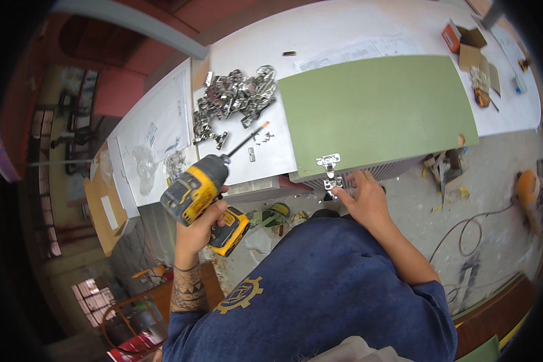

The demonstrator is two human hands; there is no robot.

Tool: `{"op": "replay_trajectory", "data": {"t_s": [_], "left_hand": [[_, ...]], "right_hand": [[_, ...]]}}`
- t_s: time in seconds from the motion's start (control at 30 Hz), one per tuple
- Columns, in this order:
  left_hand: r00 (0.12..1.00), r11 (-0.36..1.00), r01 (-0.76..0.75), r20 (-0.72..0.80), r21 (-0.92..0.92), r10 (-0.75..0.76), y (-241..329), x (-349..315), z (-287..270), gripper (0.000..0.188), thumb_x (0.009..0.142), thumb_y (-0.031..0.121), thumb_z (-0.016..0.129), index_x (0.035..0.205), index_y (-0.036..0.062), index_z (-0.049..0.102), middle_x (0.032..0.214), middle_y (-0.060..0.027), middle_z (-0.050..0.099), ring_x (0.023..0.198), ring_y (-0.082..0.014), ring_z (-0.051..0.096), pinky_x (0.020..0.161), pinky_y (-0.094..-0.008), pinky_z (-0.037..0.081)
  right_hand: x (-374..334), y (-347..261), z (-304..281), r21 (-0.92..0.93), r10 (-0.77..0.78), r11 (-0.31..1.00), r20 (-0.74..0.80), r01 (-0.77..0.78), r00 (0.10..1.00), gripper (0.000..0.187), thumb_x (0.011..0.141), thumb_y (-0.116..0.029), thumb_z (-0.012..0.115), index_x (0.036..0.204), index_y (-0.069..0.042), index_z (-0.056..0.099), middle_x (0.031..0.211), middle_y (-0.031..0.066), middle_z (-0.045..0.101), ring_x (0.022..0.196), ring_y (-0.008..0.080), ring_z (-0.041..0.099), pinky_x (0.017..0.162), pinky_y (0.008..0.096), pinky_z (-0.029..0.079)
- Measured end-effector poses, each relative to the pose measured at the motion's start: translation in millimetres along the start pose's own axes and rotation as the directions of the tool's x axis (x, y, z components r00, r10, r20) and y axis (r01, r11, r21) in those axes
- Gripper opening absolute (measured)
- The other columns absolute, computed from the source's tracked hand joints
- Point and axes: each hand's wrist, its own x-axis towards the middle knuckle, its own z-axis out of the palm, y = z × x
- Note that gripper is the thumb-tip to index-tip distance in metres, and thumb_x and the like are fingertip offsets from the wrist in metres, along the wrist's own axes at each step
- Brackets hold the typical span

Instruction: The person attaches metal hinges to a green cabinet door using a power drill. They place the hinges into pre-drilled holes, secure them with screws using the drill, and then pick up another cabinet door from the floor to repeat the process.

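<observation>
Navy shirt [311,277] nearest; left grip [204,224] wrapped round yellow-black drill [193,188], likely heavy, best held there; right grip [366,199] part-spread, thumb at metal hinge [330,172], near edge of green panel [380,108]; hinge probably stiff, slick, best taken by sides

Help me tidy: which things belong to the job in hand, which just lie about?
Job, apparently: drill in left hand; hinge at right hand; green panel; hinge pile; loose screws.

Lying about, probably: opened box; plastic bag; orange tool on floor.

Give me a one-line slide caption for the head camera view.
Left hand gripping a cordless drill, right hand at a metal hinge by the edge of a green panel, shiny hardware piled nearby.
</observation>
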Motion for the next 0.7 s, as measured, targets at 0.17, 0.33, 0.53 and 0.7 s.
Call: {"op": "replay_trajectory", "data": {"t_s": [0.17, 0.33, 0.53, 0.7], "left_hand": [[0.977, 0.957, -0.07, -0.215, -0.281, 0.009, -64.9, -26.8, -17.0, 0.03, 0.094, 0.009, 0.071, 0.121, -0.0022, 0.068, 0.087, -0.0015, 0.068, 0.063, -0.0092, 0.059, 0.059, -0.0256, 0.05], [0.986, 0.968, 0.032, -0.153, -0.25, -0.072, -110.0, -40.5, 9.2, 0.031, 0.093, 0.019, 0.078, 0.118, 0.0023, 0.07, 0.09, -0.0002, 0.071, 0.06, -0.007, 0.062, 0.055, -0.0238, 0.052], [0.965, 0.969, 0.033, -0.244, -0.246, -0.095, -165.3, -89.4, 18.4, 0.037, 0.093, 0.019, 0.081, 0.121, 0.0008, 0.065, 0.083, -0.0012, 0.07, 0.059, -0.0065, 0.062, 0.057, -0.0254, 0.053], [0.955, 0.98, 0.065, -0.272, -0.188, -0.116, -158.6, -104.2, 12.4, 0.045, 0.09, 0.03, 0.082, 0.122, 0.0002, 0.069, 0.098, -0.0121, 0.075, 0.079, -0.0165, 0.07, 0.075, -0.0321, 0.056]], "right_hand": [[64.6, -83.4, 28.4, -0.015, -0.517, 0.856, -0.071, 0.517, 0.853, 0.023, 0.091, -0.016, 0.075, 0.107, -0.002, 0.069, 0.098, 0.0163, 0.064, 0.088, 0.0368, 0.066, 0.075, 0.0446, 0.054], [161.7, -89.6, 112.7, -0.275, -0.687, 0.705, -0.037, 0.654, 0.726, 0.027, 0.087, -0.01, 0.072, 0.113, -0.004, 0.072, 0.104, 0.0184, 0.064, 0.097, 0.0396, 0.065, 0.082, 0.0482, 0.054], [171.4, -95.1, 142.2, -0.395, -0.711, 0.608, 0.114, 0.688, 0.694, 0.011, 0.087, -0.011, 0.072, 0.094, -0.003, 0.074, 0.099, 0.0173, 0.067, 0.09, 0.0371, 0.068, 0.079, 0.0487, 0.056], [184.4, -99.0, 139.1, -0.383, -0.672, 0.651, 0.11, 0.655, 0.732, 0.01, 0.088, -0.009, 0.07, 0.093, -0.001, 0.074, 0.095, 0.0198, 0.068, 0.09, 0.0383, 0.068, 0.08, 0.0494, 0.055]]}}
